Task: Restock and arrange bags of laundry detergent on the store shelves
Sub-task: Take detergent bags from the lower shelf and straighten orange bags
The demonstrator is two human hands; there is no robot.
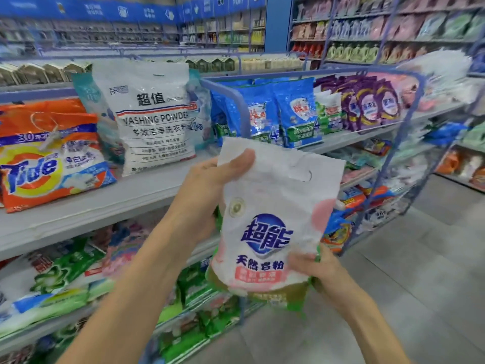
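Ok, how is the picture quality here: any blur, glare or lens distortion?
Head view: the held bag, left hand and right hand are fairly sharp; the far shelves are blurred; the wide lens bends the near shelf lines; lighting is even, with mild sheen on the washing powder bag.

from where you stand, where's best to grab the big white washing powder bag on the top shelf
Probably its flat top strip, coming down from the front. The white washing powder bag stands upright with its top free, while the Tide bag and the blue bags sit close at its sides. Left hand and right hand both hold the pink-white bag.
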